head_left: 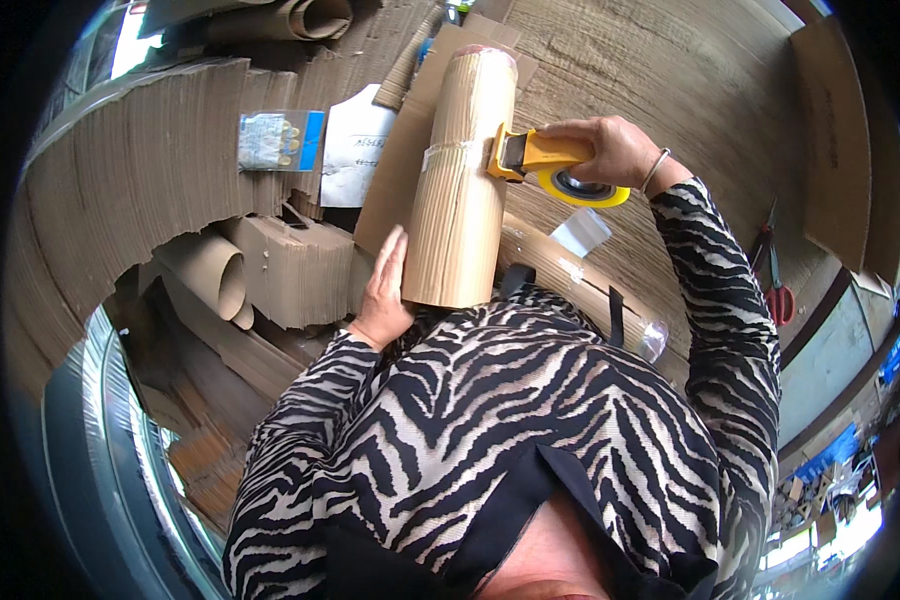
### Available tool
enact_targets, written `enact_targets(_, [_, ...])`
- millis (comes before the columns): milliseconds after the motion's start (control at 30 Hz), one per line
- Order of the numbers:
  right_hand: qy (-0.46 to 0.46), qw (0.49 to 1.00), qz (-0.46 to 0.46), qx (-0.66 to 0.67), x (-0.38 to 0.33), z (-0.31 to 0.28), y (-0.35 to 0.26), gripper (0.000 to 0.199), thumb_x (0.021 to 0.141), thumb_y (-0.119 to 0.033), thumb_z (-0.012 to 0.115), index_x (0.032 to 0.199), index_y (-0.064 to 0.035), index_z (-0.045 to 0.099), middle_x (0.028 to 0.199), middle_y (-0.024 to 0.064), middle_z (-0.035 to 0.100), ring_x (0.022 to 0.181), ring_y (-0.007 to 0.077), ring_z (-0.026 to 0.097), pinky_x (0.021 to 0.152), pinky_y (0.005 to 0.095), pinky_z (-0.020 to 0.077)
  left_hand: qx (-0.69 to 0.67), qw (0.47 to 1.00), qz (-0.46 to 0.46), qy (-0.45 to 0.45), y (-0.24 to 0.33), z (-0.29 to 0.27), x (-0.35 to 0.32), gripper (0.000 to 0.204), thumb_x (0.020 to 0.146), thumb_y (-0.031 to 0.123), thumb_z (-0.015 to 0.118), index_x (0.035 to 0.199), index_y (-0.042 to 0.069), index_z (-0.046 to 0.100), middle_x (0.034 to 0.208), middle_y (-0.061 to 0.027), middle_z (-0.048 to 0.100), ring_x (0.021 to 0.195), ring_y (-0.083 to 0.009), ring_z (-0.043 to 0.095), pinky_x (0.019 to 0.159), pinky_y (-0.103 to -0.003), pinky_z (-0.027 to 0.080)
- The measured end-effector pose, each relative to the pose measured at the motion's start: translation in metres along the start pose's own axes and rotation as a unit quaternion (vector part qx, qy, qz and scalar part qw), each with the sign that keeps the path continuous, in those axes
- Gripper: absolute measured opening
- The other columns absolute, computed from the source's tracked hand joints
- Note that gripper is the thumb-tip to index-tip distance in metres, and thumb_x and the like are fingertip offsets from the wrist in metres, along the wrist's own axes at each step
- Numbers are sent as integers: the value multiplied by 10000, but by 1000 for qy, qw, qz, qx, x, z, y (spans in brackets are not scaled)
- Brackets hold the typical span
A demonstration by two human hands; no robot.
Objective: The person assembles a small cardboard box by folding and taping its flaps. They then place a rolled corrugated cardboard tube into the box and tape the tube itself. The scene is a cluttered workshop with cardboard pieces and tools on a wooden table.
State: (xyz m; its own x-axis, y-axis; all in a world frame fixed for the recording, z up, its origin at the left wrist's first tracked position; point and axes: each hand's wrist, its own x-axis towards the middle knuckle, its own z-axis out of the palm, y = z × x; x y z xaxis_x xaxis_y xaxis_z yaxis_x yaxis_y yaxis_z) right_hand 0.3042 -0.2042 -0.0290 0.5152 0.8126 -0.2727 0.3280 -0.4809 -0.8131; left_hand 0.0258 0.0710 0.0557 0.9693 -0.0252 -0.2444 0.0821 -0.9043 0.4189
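Observation:
A thick roll of ribbed, tan cardboard [460,225] lies lengthwise on the table, with a band of clear tape around its middle. My right hand [610,150] grips a yellow tape dispenser [555,152], whose front end touches the roll's right side at the tape band. Against the roll's lower left side rests my left hand [382,300], fingers stretched out along it and holding nothing. To the right of the roll's near end lies a second, thinner tan roll [560,262], wrapped in clear plastic, with a dark strap across it.
Stacks of cardboard sheets [130,170] fill the left side, with a smaller stack [300,270] nearer. A plastic packet [282,140] lies on them beside a white paper [355,145]. Red-handled scissors [778,300] and a cardboard box [835,150] are at the right.

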Motion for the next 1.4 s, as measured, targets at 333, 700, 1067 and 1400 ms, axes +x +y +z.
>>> enact_targets(333, [31,982,-99,-159,3,-59,-58,447,759,-245,718,1200,-215,654,947,95,716,780,220,702,714,338,579,102,992,63,-41,30,-26,25,794,691,-110,513,1431,151,391,1473,-253,304,993,-409,631,765,-414,568])
enact_targets(700, [65,992,-48,-102,-58,-48,-36,542,704,-208,743,1232,-197,618,892,124,692,754,275,684,680,368,564,4,995,61,-84,14,-10,42,759,726,-84,507,1416,223,427,1422,-241,395,963,-409,638,785,-414,569])
enact_targets(1067, [41,992,80,83,-37,-18,-1,541,738,-151,729,1264,-191,608,1129,88,671,938,219,675,899,343,526,-218,973,54,-54,-5,-23,59,665,792,-144,396,1426,53,382,1415,-200,443,1293,-307,457,1093,-360,349])
enact_targets(1400, [-126,988,23,-89,76,-70,-80,464,748,-102,693,1209,-95,647,1210,114,639,1041,272,638,961,358,497,-67,996,32,-43,8,-31,28,709,790,6,602,1443,22,327,1433,-239,390,1326,-364,400,1086,-399,362])
